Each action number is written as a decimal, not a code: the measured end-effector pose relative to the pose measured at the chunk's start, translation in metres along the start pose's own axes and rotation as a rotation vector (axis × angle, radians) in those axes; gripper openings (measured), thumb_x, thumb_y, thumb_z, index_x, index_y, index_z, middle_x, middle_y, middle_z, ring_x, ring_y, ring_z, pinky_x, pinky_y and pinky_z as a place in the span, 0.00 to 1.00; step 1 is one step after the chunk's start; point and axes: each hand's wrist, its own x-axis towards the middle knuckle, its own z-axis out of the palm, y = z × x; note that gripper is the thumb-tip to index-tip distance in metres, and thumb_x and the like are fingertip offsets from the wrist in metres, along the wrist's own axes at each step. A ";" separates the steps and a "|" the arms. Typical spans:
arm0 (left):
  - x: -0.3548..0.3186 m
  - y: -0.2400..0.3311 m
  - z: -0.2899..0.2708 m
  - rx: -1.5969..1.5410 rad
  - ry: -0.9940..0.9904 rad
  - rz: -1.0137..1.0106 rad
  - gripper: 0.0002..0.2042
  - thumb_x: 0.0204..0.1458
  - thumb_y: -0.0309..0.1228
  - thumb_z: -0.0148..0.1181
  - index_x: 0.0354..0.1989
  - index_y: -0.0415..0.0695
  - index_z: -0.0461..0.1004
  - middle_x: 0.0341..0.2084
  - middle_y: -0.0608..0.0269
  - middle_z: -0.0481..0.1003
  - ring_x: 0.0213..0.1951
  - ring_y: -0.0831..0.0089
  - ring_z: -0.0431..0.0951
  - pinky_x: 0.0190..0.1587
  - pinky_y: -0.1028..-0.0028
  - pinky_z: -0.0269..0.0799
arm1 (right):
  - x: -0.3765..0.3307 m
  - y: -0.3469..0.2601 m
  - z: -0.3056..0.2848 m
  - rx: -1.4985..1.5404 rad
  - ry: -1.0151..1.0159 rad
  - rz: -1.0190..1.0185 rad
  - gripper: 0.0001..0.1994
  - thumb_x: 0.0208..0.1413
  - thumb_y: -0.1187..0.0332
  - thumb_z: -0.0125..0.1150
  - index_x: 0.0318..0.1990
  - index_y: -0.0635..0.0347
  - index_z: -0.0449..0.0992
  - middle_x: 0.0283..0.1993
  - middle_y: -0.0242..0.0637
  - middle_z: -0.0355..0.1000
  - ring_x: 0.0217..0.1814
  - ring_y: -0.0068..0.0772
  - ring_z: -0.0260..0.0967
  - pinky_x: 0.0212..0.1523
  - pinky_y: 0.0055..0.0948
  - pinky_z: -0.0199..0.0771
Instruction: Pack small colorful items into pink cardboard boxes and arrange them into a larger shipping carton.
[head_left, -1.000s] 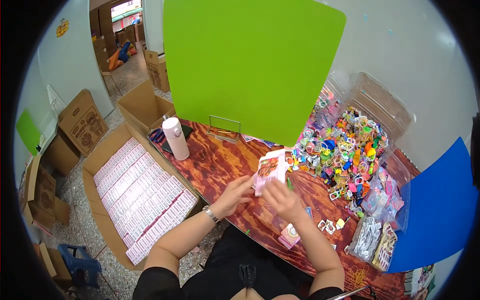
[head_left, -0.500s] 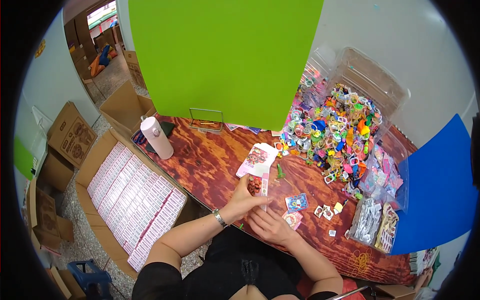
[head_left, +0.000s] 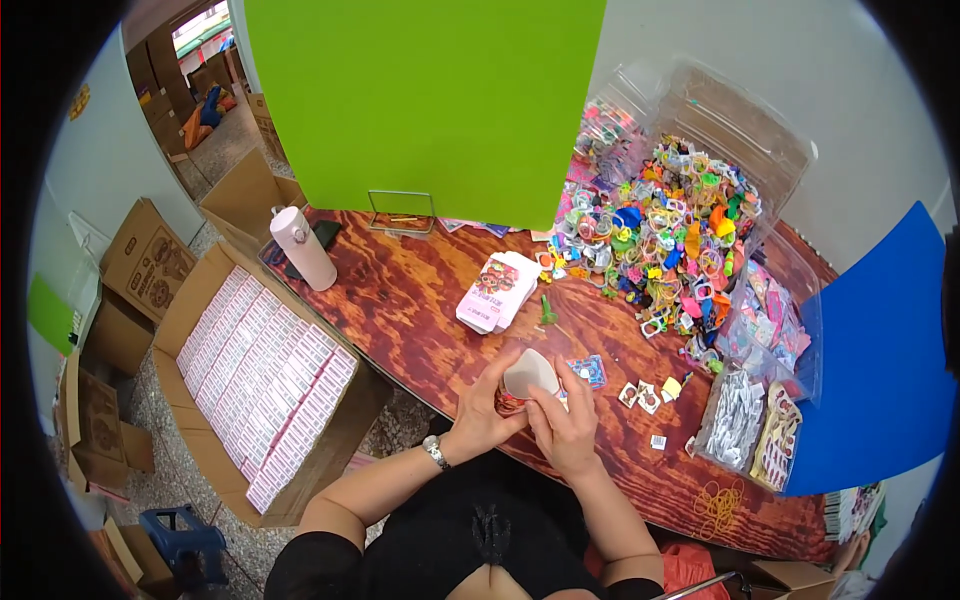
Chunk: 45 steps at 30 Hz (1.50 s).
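Observation:
A small pink-and-white carton (head_left: 530, 372) stands squeezed open between my hands, its pale inside facing up. My left hand (head_left: 486, 408) wraps the carton's left side. On the other side, my right hand (head_left: 565, 418) grips the edge with its thumb and fingers. Just beyond them lies a stack of flat printed cartons (head_left: 498, 290) in pink and white. A green plastic toy piece (head_left: 548, 309) rests beside that stack. Partly behind my right hand is a blue printed card (head_left: 590, 371). Small printed paper pieces (head_left: 638, 396) lie further right.
A heap of colourful plastic trinkets (head_left: 680, 240) fills the back right. Trays of silver packets (head_left: 735, 435) stand at right, near rubber bands (head_left: 718, 507). At left are a pink bottle (head_left: 304, 250) and a big cardboard box (head_left: 215, 470) filled with pink-white cartons. A green panel (head_left: 420, 110) stands behind.
The carton has come off the stack toward me and is now spread open. My right hand has risen to grip it. The view has shifted slightly.

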 end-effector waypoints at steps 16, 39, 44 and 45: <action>-0.006 -0.007 0.012 0.342 -0.081 0.344 0.36 0.37 0.26 0.75 0.58 0.44 0.65 0.44 0.50 0.74 0.39 0.52 0.77 0.38 0.60 0.73 | -0.019 0.008 -0.012 0.914 -0.057 0.824 0.09 0.67 0.71 0.58 0.49 0.65 0.77 0.43 0.31 0.76 0.43 0.18 0.71 0.45 0.22 0.72; -0.018 -0.002 0.003 0.561 -0.197 0.154 0.49 0.39 0.28 0.70 0.69 0.21 0.49 0.53 0.36 0.67 0.50 0.48 0.69 0.50 0.58 0.64 | -0.034 -0.005 0.011 0.505 0.024 0.602 0.11 0.61 0.77 0.63 0.50 0.67 0.80 0.46 0.46 0.80 0.49 0.40 0.80 0.51 0.33 0.78; -0.019 0.000 0.003 0.632 -0.176 0.196 0.47 0.39 0.27 0.68 0.69 0.21 0.50 0.54 0.35 0.67 0.49 0.48 0.69 0.50 0.57 0.64 | -0.030 -0.017 0.006 0.255 -0.028 0.437 0.12 0.61 0.78 0.61 0.51 0.67 0.80 0.48 0.48 0.79 0.51 0.42 0.79 0.49 0.32 0.79; -0.021 -0.002 0.005 0.663 -0.148 0.211 0.46 0.40 0.27 0.67 0.68 0.21 0.51 0.54 0.35 0.67 0.49 0.48 0.70 0.49 0.57 0.64 | -0.031 -0.018 0.007 0.255 -0.029 0.436 0.12 0.61 0.78 0.61 0.51 0.67 0.80 0.48 0.48 0.79 0.51 0.42 0.79 0.49 0.32 0.79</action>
